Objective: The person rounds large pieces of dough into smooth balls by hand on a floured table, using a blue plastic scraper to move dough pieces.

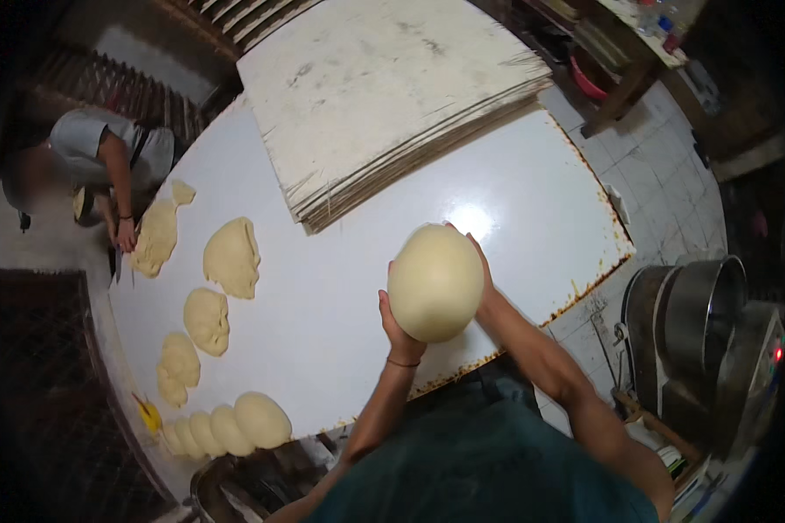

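Note:
A large, smooth ball of pale dough [436, 283] is held between my two hands above the white tabletop. My left hand [401, 336] cups its lower left side, thumb up along the edge. On the far right side, my right hand [482, 270] wraps around it, most of its fingers hidden behind the dough. To the left lie rough dough pieces: a folded one [232, 258], a lumpy one [207, 321] and another [178, 368]. Several smooth dough balls [260, 422] sit in a touching row at the table's near left corner.
A stack of thin, floury boards [392, 87] covers the table's far side. At the left, another person [118, 161] has a hand on a long dough piece [156, 237]. A yellow-handled tool [151, 415] rests by the left edge. A metal mixer bowl [705, 305] stands at right.

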Motion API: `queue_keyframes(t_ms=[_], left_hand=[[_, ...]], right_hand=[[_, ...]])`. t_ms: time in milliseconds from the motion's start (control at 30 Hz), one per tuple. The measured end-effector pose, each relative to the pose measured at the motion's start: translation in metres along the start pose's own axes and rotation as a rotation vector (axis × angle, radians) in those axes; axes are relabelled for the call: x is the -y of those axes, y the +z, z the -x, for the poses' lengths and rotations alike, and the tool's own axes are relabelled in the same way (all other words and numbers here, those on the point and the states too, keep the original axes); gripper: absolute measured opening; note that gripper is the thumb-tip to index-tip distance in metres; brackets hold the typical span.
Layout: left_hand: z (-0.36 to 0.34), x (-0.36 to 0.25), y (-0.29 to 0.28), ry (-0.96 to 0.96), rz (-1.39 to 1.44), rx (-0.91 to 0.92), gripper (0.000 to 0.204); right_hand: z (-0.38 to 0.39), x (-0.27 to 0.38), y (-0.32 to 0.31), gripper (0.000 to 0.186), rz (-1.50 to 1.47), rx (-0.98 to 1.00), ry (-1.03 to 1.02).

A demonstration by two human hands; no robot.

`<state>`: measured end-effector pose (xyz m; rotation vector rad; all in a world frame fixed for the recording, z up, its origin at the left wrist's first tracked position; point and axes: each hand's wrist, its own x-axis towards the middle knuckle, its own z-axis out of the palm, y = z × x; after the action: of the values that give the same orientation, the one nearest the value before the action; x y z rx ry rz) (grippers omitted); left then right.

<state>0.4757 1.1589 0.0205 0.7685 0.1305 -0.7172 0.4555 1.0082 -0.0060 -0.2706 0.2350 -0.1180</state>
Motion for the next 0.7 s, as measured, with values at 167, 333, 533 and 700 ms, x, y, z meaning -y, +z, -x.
queue_keyframes(t_ms=[167,333,533,700], left_hand=[[0.002,-0.034,-0.067,0.035,-1.249,-0.100,0.055],[-0.113,-0.082,-0.023,-0.246,-1.003,0.023,0.052],[-0.101,-0.064,0.020,-0.534,-1.666,0.051,0.075],[0.005,0.004,0.012,-0.421,-1.109,0.105,0.057]], right_hand=[[-0.093,0.079,-0.031,0.027,1.358,-0.035,-0.223],[-0.121,0.062,0.030,0.043,1.593,0.238,0.579],[-0.070,0.042,0.032,0.061,1.829,0.339,0.574],[0.028,0.044,0.017,0.060,1.885,0.458,0.634]])
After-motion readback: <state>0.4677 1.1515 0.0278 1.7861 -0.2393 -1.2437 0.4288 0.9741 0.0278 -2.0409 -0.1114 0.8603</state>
